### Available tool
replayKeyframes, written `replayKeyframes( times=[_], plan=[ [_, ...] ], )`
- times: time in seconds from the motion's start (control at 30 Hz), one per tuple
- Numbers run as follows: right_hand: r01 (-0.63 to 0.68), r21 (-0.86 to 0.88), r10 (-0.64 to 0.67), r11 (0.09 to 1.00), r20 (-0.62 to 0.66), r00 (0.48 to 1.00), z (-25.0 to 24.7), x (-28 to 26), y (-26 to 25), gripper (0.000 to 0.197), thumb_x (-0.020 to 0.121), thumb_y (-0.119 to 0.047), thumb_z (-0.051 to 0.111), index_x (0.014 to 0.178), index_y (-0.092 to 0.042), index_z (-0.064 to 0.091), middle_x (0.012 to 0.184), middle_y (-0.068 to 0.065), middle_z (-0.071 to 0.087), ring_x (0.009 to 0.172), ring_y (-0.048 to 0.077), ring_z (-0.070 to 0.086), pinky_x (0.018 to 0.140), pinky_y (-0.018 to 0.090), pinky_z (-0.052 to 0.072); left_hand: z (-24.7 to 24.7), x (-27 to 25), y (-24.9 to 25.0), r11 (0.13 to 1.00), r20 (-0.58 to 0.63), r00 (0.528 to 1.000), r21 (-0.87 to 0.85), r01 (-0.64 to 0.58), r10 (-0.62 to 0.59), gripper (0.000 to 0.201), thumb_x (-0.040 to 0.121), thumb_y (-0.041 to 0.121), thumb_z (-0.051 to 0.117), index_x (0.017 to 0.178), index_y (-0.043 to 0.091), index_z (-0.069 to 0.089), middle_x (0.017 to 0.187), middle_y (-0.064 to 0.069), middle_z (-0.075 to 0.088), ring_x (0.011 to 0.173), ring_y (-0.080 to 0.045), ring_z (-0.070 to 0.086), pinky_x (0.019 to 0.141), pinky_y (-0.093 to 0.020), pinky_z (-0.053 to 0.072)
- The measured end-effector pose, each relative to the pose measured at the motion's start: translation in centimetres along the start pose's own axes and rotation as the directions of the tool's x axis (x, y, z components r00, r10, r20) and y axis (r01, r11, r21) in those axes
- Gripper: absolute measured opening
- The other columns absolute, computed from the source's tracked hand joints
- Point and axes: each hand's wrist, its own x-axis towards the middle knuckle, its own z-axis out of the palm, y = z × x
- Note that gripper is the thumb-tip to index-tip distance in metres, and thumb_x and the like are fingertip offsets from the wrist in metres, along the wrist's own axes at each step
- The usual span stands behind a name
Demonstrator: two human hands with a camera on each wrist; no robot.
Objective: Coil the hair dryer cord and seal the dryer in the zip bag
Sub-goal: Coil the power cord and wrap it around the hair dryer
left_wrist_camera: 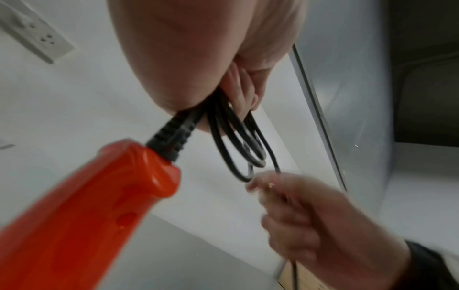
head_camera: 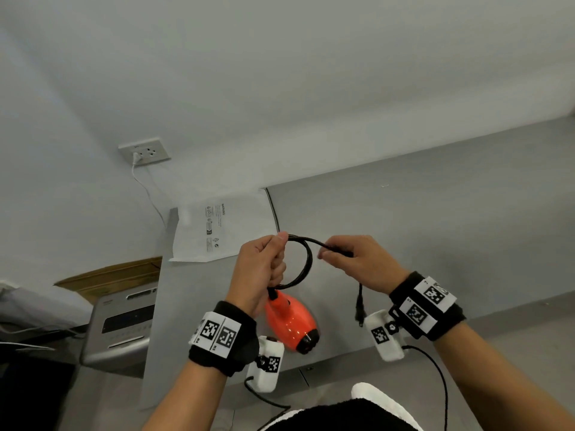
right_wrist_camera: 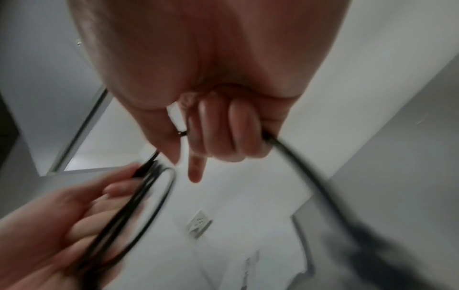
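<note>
Thin black cord [head_camera: 309, 259] held in loops over the grey desk [head_camera: 435, 244].
The left hand [head_camera: 261, 269] grips the loops, the orange plastic hair dryer [head_camera: 289, 321] hanging below it; the right hand [head_camera: 361, 259] grips the free part.

Left grip [head_camera: 259, 269]: stood raised, fingers curled round loops of thin black cord [head_camera: 310, 258], thumb pressed on top.
Right grip [head_camera: 357, 262]: hovered just beside it, thumb and fingers pinched the same cord.

black wristbands [head_camera: 245, 346], checkered white tags [head_camera: 217, 332], white wrist cameras [head_camera: 389, 349]
</note>
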Motion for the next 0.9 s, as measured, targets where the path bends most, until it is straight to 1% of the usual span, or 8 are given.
replayKeyframes(
  times=[0.13,0.27,0.4,0.5,0.67,0.73,0.83,0.9],
  plan=[
    [-0.079,-0.264,0.079,0.961,-0.014,0.997,-1.3,-1.0,4.1,0.022,0.099,-0.023,0.057,0.089,-0.013,0.074,0.075,-0.004,0.061,0.070,0.014,0.057,0.067,0.026,0.040,-1.1,0.4,0.7,0.997,-0.029,1.000,-0.081,0.007,-0.010,0.045,0.104,0.020,0.057,0.062,0.019,0.039,0.054,0.005,0.024,0.041,-0.006,0.016,0.042,-0.024,0.007],
    [-0.128,-0.633,0.252,0.763,0.109,0.962,-0.7,-2.1,5.5,0.040,0.100,-0.047,0.049,0.086,-0.016,0.070,0.089,-0.004,0.046,0.085,0.019,0.049,0.078,0.035,0.043,-0.6,0.6,0.5,0.997,-0.016,1.000,-0.076,0.018,-0.019,0.045,0.104,0.022,0.057,0.062,0.018,0.041,0.053,0.005,0.025,0.040,-0.006,0.016,0.041,-0.021,0.008],
    [-0.034,-0.173,0.027,0.984,-0.044,0.999,-1.5,-3.2,1.0,0.031,0.096,-0.033,0.062,0.075,-0.013,0.072,0.069,-0.006,0.067,0.061,0.009,0.060,0.060,0.021,0.046,-0.3,1.1,0.2,0.995,-0.023,0.999,-0.094,0.040,-0.042,0.044,0.104,0.022,0.056,0.063,0.018,0.040,0.052,0.006,0.026,0.039,-0.005,0.016,0.038,-0.017,0.011],
    [0.153,0.242,-0.098,0.958,-0.225,0.969,-1.5,-3.7,-3.7,0.012,0.093,-0.013,0.067,0.088,-0.008,0.078,0.074,-0.007,0.071,0.057,0.013,0.063,0.054,0.028,0.055,0.4,1.0,0.2,0.997,0.009,0.999,-0.062,0.044,-0.044,0.044,0.104,0.023,0.056,0.063,0.018,0.040,0.053,0.006,0.026,0.039,-0.006,0.017,0.038,-0.018,0.012],
    [0.303,-0.027,-0.297,0.953,-0.292,0.909,1.6,-1.1,-3.5,0.011,0.090,-0.012,0.070,0.098,-0.012,0.077,0.087,-0.015,0.066,0.070,0.000,0.062,0.069,0.019,0.054,1.6,0.5,0.6,0.998,0.065,0.997,-0.051,0.033,-0.030,0.043,0.103,0.024,0.057,0.063,0.016,0.043,0.055,0.001,0.025,0.040,-0.008,0.018,0.042,-0.023,0.010],
    [0.237,-0.161,-0.275,0.958,-0.285,0.918,2.6,-0.2,-2.6,0.005,0.090,-0.021,0.069,0.095,-0.020,0.068,0.078,-0.013,0.062,0.064,0.003,0.057,0.064,0.024,0.053,1.5,0.4,0.7,0.998,0.081,0.996,-0.059,0.032,-0.027,0.045,0.103,0.024,0.057,0.061,0.017,0.044,0.054,0.001,0.025,0.039,-0.008,0.018,0.041,-0.021,0.011],
    [0.042,-0.009,-0.042,0.999,-0.400,0.916,3.5,0.5,-1.9,0.026,0.081,-0.025,0.072,0.090,-0.024,0.047,0.071,-0.006,0.055,0.060,0.009,0.050,0.057,0.019,0.045,1.4,0.1,0.9,0.996,0.137,0.990,-0.081,0.040,-0.029,0.047,0.104,0.023,0.055,0.060,0.016,0.041,0.052,0.002,0.022,0.038,-0.007,0.016,0.040,-0.017,0.013],
    [0.044,0.188,0.015,0.981,-0.302,0.953,3.5,0.9,-1.5,0.027,0.081,-0.015,0.071,0.099,-0.022,0.054,0.088,-0.004,0.064,0.077,0.007,0.060,0.069,0.017,0.048,1.6,-0.1,1.0,0.996,0.180,0.983,-0.076,0.046,-0.032,0.046,0.104,0.023,0.054,0.061,0.014,0.039,0.053,0.003,0.020,0.039,-0.007,0.015,0.040,-0.017,0.012]
  ],
)
